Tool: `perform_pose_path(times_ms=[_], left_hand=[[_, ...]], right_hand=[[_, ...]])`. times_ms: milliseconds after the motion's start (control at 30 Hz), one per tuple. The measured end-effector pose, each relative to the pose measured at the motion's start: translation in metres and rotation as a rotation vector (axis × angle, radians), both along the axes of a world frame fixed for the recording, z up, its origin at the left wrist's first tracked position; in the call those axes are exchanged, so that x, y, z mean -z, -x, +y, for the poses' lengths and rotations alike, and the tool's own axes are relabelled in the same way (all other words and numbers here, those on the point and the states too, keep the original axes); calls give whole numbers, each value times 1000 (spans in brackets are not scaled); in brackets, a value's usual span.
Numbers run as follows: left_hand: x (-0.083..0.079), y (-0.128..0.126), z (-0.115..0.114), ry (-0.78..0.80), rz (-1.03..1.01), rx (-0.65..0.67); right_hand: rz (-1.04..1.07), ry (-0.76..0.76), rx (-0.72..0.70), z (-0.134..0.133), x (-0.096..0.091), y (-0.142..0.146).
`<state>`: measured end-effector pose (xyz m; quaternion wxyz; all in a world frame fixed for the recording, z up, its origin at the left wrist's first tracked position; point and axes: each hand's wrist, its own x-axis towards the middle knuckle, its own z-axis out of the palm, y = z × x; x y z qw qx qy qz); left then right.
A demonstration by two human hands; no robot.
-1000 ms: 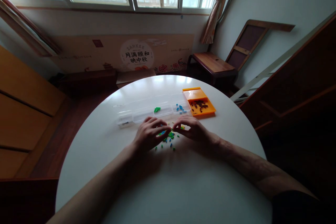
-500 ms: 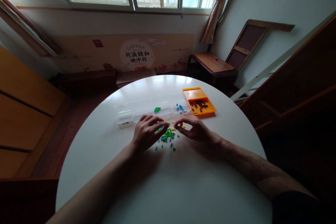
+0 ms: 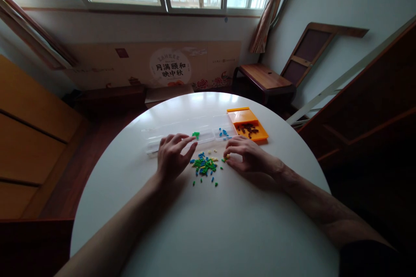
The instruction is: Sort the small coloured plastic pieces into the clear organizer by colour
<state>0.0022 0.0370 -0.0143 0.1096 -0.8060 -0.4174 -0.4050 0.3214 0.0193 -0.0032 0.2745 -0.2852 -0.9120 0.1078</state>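
Note:
A small heap of tiny green, blue and yellow pieces (image 3: 204, 166) lies on the round white table (image 3: 208, 225). My left hand (image 3: 172, 156) rests to the left of the heap, fingers stretched out toward the clear divided box (image 3: 182, 136), holding nothing. My right hand (image 3: 248, 156) sits to the right of the heap, its fingertips pinched together at a yellow piece (image 3: 227, 156) on the heap's edge. The clear box holds a few green pieces (image 3: 195, 134) in one compartment and blue pieces (image 3: 222, 132) in another.
An orange tray (image 3: 248, 124) with dark pieces stands at the clear box's right end. Beyond the table are a wooden stool (image 3: 264, 78), a leaning wooden frame (image 3: 308, 52), a printed cardboard panel (image 3: 169, 67) under the window, and wooden furniture on both sides.
Both hands have drawn apart from over the heap, uncovering it. The left hand moved left and up toward the clear box and spread its fingers; the right moved slightly right.

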Motion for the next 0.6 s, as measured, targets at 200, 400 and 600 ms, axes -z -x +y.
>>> perform_pose_path(times_ms=[200,400,600], left_hand=[[1,-3,-6,9,26,103],[0,-3,-7,23,39,165],[-3,-5,-10,53,92,258]], right_hand=[[26,2,-17,4,7,0],[136,25,-25,4,10,4],[277,73,-32,0,10,11]])
